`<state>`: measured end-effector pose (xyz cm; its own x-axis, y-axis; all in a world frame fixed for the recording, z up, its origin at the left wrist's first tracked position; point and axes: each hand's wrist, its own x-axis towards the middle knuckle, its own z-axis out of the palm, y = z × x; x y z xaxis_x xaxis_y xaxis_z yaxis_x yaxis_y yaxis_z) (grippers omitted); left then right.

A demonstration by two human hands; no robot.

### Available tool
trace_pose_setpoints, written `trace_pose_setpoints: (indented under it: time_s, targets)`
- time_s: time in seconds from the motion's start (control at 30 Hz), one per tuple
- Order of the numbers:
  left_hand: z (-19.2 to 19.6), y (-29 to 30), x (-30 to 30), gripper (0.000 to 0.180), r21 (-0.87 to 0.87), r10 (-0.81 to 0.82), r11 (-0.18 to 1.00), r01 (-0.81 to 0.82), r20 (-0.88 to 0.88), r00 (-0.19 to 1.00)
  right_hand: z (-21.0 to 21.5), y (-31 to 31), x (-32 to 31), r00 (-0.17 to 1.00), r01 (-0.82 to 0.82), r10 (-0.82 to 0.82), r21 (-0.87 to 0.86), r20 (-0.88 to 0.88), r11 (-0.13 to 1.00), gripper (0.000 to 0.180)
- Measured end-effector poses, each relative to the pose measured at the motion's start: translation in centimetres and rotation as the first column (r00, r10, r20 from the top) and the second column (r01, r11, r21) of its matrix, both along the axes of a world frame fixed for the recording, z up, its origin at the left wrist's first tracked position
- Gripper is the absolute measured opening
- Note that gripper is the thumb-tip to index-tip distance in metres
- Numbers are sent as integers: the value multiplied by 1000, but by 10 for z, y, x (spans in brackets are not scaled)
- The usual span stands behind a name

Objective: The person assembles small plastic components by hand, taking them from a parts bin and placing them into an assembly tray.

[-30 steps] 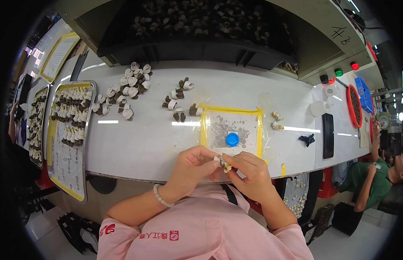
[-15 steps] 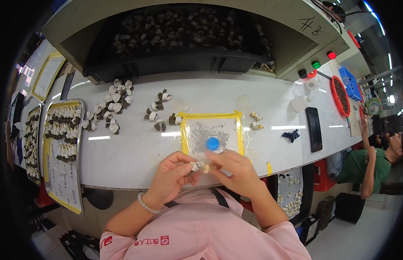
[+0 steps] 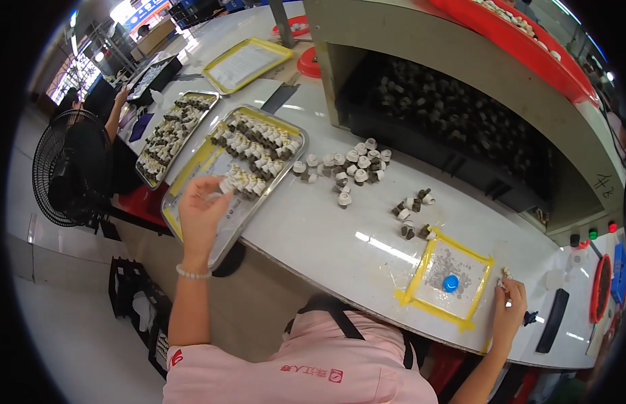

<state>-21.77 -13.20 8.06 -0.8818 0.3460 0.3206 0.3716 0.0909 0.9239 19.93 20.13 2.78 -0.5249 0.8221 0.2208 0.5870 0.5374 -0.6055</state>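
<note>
At the left, my left hand (image 3: 202,209) reaches over a metal tray (image 3: 301,135). Its thumb and fingers pinch a small white figurine (image 3: 227,186) at the end of a row of similar figurines (image 3: 266,161) with dark bases. Far to the right, my right hand (image 3: 510,306) rests at the table with its fingers bent around a small white-and-yellow figurine piece (image 3: 506,273), partly hidden by the fingertips. Between the hands, a blue round cap (image 3: 450,283) sits on a pad framed with yellow tape (image 3: 421,273).
White-and-dark pieces (image 3: 360,161) lie grouped on the table, with several more (image 3: 409,229) near the taped pad. A second filled tray (image 3: 175,138) stands farther left. A black bin (image 3: 421,145) of parts sits under a grey housing. A black phone-like slab (image 3: 552,322) lies at right.
My view has swung left. My left hand has moved from above the table's front edge to the tray, carrying a figurine; my right hand has gone right to the small loose figurine pieces.
</note>
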Motion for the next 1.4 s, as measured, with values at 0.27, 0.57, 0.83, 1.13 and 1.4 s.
trace_pose_setpoints:
  time_s: [0.27,0.57,0.83,1.13,1.4]
  targets:
    - [-39,-38,-103,29,-554,149,760,-340,-361,921,-4,-3,-4,994,10,-20,-86,-107,996,19]
    - [-36,-23,-89,26,-692,-196,681,-239,-488,851,-3,-7,-6,998,45,-49,-75,-50,996,27]
    - [-8,98,67,27,-423,-516,811,405,-187,836,1,-16,-9,976,-82,-26,-474,-218,877,23]
    - [-58,188,123,33,-607,-743,638,474,-323,586,10,-26,-25,993,-88,69,-207,-97,974,26]
    - [-57,165,130,16,377,-709,639,671,626,324,6,-27,-25,990,-144,144,-50,1,988,28]
